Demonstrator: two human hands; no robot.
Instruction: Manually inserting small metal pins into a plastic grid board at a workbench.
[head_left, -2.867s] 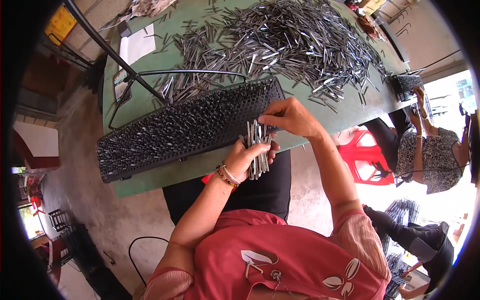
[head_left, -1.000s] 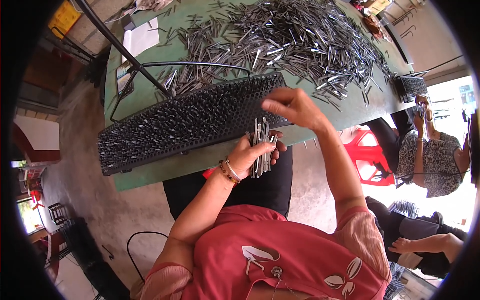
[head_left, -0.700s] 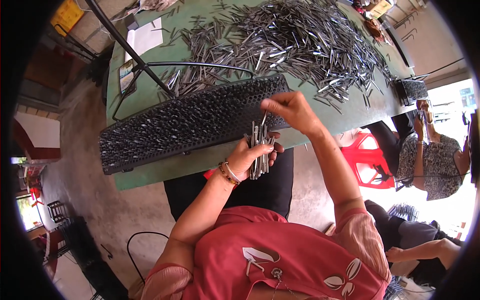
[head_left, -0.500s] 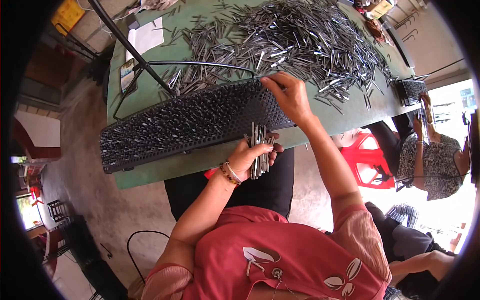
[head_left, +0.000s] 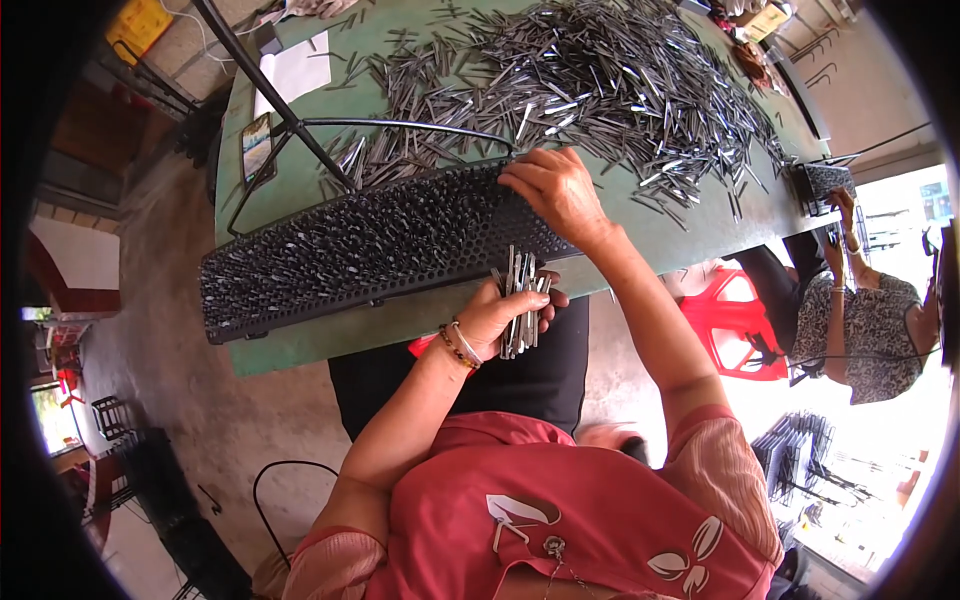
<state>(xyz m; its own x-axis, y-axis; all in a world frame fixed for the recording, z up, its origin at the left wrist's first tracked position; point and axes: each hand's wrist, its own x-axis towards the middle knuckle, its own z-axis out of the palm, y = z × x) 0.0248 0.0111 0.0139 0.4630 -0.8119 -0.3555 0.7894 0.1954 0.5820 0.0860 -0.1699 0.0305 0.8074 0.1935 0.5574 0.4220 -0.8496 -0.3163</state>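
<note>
In front of me a long black perforated rack lies slanted across the table, with many thin metal strips standing in its holes. Toward its right end the holes are bare. My left hand is closed round a bundle of thin metal strips, just below the rack's near edge. At the far edge of that bare end is my right hand, its fingers pinched together against the rack. Whatever those fingertips may hold is hidden.
A large heap of loose strips covers the green table beyond the rack. A black metal rod frame rises at the left, beside white paper. Off to the right are a red stool and another person at a similar rack.
My right hand has shifted slightly left along the rack's far edge. The left hand keeps its bundle in place. At the lower right, a passing person's arm and dark clothing have mostly left view.
</note>
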